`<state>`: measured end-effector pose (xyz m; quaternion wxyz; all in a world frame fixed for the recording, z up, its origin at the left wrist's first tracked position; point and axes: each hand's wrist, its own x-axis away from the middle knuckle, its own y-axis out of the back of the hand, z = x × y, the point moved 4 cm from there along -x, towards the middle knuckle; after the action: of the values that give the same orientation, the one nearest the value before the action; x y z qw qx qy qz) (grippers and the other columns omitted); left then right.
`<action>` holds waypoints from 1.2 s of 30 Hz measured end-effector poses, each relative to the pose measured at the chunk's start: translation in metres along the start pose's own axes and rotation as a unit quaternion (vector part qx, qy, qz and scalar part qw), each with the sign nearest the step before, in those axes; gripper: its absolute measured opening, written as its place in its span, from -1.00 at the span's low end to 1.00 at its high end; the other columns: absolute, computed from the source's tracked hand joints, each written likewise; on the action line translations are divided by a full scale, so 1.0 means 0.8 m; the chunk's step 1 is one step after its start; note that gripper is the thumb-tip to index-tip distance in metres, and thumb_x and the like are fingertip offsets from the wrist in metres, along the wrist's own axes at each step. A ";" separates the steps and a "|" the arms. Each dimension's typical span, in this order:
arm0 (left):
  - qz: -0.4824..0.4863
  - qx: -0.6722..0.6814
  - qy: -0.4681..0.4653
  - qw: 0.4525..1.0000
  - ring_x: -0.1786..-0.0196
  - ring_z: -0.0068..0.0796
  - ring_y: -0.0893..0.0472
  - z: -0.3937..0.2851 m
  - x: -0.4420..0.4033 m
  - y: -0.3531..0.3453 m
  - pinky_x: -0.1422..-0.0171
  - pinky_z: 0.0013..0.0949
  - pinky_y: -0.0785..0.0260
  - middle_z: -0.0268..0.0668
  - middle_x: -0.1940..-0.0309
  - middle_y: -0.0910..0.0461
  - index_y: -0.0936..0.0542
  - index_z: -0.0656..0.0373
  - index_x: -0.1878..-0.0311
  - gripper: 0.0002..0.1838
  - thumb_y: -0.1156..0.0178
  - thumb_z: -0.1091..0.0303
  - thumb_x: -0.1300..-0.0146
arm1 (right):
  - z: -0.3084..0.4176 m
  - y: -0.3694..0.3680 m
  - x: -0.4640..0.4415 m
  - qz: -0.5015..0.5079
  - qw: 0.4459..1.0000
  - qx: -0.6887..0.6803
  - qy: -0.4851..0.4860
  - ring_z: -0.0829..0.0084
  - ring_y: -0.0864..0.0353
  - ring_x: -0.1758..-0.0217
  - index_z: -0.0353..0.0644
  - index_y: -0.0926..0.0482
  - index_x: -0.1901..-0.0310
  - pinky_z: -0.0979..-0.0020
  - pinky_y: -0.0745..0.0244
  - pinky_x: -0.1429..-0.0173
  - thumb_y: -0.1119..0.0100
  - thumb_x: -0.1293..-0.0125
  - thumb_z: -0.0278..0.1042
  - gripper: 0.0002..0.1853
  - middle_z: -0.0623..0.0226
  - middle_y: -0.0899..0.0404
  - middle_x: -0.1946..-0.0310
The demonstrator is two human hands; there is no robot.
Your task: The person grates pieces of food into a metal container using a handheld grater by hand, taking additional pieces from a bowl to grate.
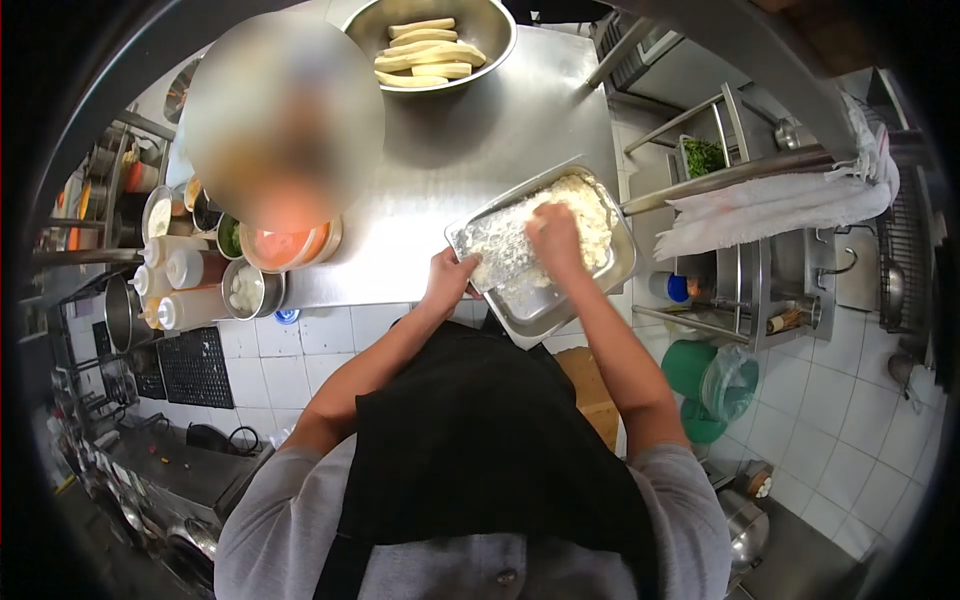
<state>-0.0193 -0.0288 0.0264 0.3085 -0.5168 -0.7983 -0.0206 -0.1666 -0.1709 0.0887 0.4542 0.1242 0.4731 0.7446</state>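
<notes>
A rectangular metal tray (527, 325) sits tilted at the front right edge of the steel table. White crumbly food (590, 205) lies in it, thickest toward the far right side. My left hand (452, 276) grips the tray's left rim, thumb over the edge. Inside the tray, my right hand (552, 235) is down in the white food with its fingers curled; whether it holds any of it cannot be made out.
On the steel table (400, 165), a metal bowl (503, 60) of peeled yellow pieces stands at the back. Squeeze bottles (187, 309), a bowl of white pieces (246, 290) and an orange container (285, 247) are at left. A cloth (770, 210) hangs at right.
</notes>
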 end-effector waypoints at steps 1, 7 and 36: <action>-0.001 0.001 0.000 1.000 0.48 -0.41 -0.66 0.000 -0.002 -0.001 0.57 -0.34 -0.60 -0.14 0.33 -0.66 -0.50 0.40 0.03 -0.74 -0.21 0.40 -0.36 | 0.032 -0.009 0.012 0.046 0.998 -0.017 0.042 -0.01 -0.50 0.10 -0.24 -0.58 0.27 0.06 -0.45 -0.03 -0.33 -0.06 -0.49 -0.81 -0.03 -0.49 0.23; 0.000 0.007 0.008 1.000 0.50 -0.42 -0.66 0.005 0.007 0.002 0.58 -0.36 -0.58 -0.14 0.32 -0.66 -0.50 0.40 0.02 -0.74 -0.20 0.41 -0.36 | -0.048 0.013 -0.010 -0.004 0.998 0.045 -0.050 0.01 -0.55 0.13 -0.27 -0.58 0.21 0.07 -0.47 0.00 -0.35 -0.13 -0.44 -0.79 0.00 -0.51 0.26; -0.009 0.004 0.003 1.000 0.49 -0.41 -0.66 0.003 -0.002 0.003 0.59 -0.36 -0.56 -0.16 0.35 -0.66 -0.53 0.40 0.04 -0.76 -0.20 0.41 -0.36 | 0.018 -0.018 0.033 0.012 0.996 -0.057 0.072 0.03 -0.50 0.04 -0.24 -0.62 0.25 0.12 -0.46 -0.08 -0.37 -0.11 -0.40 -0.81 0.06 -0.51 0.19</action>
<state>-0.0183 -0.0285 0.0230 0.3132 -0.5079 -0.8022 -0.0216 -0.1649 -0.1394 0.0779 0.4159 0.0495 0.4596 0.7832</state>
